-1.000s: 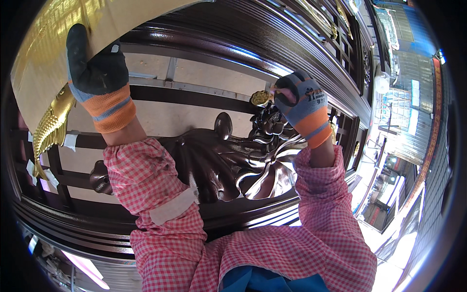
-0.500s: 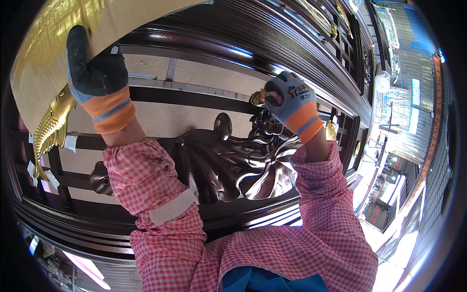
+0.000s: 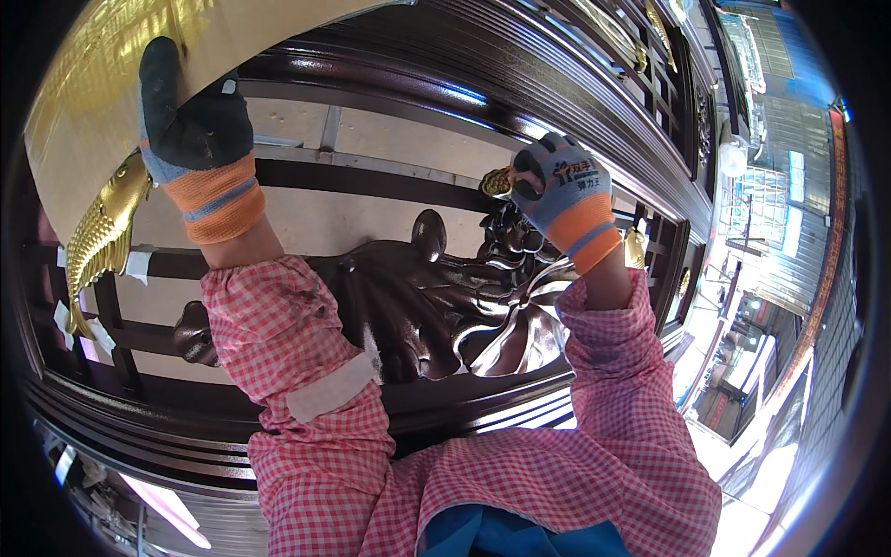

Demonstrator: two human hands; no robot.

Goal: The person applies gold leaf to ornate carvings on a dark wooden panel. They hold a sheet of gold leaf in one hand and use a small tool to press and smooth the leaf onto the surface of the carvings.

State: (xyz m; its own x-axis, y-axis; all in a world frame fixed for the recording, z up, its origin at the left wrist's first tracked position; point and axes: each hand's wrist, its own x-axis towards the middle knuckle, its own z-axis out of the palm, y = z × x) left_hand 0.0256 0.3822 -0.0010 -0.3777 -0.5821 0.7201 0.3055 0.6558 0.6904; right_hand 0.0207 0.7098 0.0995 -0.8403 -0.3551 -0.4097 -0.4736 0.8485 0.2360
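Note:
My left hand point(image 3: 197, 121), in a grey, black and orange work glove, grips the lower edge of a cardboard sheet point(image 3: 223, 42) smeared with gold, its thumb on the near face. Just below it a gold fish ornament point(image 3: 102, 223) sits on the dark panel, with bits of white tape around it. My right hand point(image 3: 561, 181), gloved alike, is closed beside a small gold knob-like ornament point(image 3: 497, 183) above the carving. What its curled fingers hold is hidden. Between my arms lies a glossy dark-brown carved lotus leaf relief point(image 3: 408, 306).
The dark ribbed frame point(image 3: 390, 65) of the panel runs across above my hands, with slats point(image 3: 362, 184) and a beige backing point(image 3: 390, 139) inside it. More gold ornaments point(image 3: 634, 246) show past my right wrist. At the right stands a corrugated metal wall point(image 3: 780, 232).
My left hand and the cardboard have shifted slightly right and up in the picture. The right hand has moved a little right, and more of the gold knob shows.

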